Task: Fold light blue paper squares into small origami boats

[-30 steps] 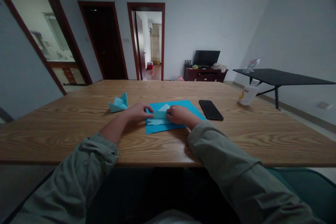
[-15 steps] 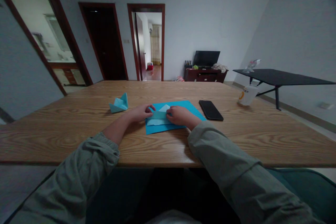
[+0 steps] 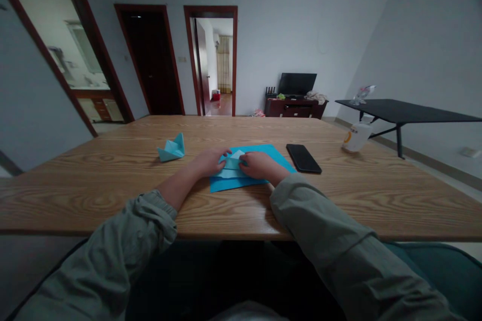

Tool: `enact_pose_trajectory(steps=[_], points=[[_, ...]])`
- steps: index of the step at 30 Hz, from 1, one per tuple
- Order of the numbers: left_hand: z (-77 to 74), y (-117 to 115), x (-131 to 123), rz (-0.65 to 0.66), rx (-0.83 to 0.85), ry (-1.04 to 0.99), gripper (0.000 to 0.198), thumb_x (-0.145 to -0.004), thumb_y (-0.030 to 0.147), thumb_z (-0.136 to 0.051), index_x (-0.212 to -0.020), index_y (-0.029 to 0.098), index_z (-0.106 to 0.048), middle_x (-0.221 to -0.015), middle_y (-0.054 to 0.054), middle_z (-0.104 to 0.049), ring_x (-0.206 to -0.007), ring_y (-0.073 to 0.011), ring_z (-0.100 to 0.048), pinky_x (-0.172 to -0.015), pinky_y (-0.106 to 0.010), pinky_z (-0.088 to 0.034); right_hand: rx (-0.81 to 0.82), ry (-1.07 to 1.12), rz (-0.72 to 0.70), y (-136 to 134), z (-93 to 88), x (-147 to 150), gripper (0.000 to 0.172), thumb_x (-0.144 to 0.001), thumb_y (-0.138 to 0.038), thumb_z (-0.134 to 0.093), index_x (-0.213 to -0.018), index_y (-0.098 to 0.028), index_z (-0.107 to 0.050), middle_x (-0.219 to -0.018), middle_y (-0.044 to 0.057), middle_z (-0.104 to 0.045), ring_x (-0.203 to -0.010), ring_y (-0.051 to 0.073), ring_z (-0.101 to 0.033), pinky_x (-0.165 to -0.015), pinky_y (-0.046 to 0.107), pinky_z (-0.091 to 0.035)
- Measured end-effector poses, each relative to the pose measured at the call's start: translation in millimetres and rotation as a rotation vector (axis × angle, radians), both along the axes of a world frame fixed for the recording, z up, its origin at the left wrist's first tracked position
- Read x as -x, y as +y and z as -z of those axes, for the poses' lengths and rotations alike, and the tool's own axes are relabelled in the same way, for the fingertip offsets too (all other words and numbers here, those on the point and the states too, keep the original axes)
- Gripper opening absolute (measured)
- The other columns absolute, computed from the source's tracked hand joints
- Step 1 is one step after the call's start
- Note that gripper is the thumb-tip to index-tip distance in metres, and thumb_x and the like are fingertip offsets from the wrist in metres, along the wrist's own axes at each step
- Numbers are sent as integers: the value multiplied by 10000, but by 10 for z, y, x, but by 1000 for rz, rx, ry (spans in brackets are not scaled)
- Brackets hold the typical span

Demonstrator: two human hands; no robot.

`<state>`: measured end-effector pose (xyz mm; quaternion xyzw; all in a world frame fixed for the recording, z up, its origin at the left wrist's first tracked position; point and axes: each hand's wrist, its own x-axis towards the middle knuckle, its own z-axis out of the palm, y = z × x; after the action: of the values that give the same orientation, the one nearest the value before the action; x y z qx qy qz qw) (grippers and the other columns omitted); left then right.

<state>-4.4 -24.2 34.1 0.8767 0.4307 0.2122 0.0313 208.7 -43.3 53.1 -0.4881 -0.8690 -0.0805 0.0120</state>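
A partly folded light-blue sheet of paper lies over darker blue paper on the wooden table. My left hand is closed on the folded sheet's left side, thumb on the near face and fingers behind. On its right side, my right hand pinches the same sheet, fingers curled. Between the hands a pale peak of the fold shows; the ends of the sheet are hidden under my fingers. To the left stands a folded light-blue paper shape with a raised point.
A black phone lies right of the blue paper. Farther right stands a white paper cup with printing. The wooden table's near edge runs in front of me. Beyond are a black table and a television on a cabinet.
My left hand has slid right along the folded paper, closer to my right hand, covering more of its left side. My right hand stays almost where it was.
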Motion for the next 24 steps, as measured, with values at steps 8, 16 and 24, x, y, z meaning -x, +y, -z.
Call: enact_pose_trajectory(steps=[8, 16, 24], points=[[63, 26, -63, 13, 15, 151, 407, -857, 217, -485, -1256, 242, -563, -1145, -79, -652, -1053, -235, -593, -926, -352, -448, 118, 241, -45, 151, -45, -269, 499, -808, -397, -599, -1289, -269, -556, -1125, 54, -682, -977, 212, -641, -826, 284, -461], [119, 20, -50, 14, -19, 183, 430, -880, 240, -470, -1305, 268, -534, -1168, -76, -637, -1075, -240, -569, -944, -364, -430, 110, 570, -56, 252, -17, -808, 353, -766, -310, -654, -1083, -157, -623, -1035, 87, -670, -874, 174, -621, -749, 265, -478], [93, -7, -52, 25, -1, 173, 447, -895, 388, -475, -1315, 242, -521, -1239, -90, -604, -1130, -256, -544, -995, -382, -395, 63, 496, 42, 183, -45, -960, 222, -760, -361, -632, -889, -180, -622, -846, 35, -675, -695, 144, -588, -625, 244, -428]])
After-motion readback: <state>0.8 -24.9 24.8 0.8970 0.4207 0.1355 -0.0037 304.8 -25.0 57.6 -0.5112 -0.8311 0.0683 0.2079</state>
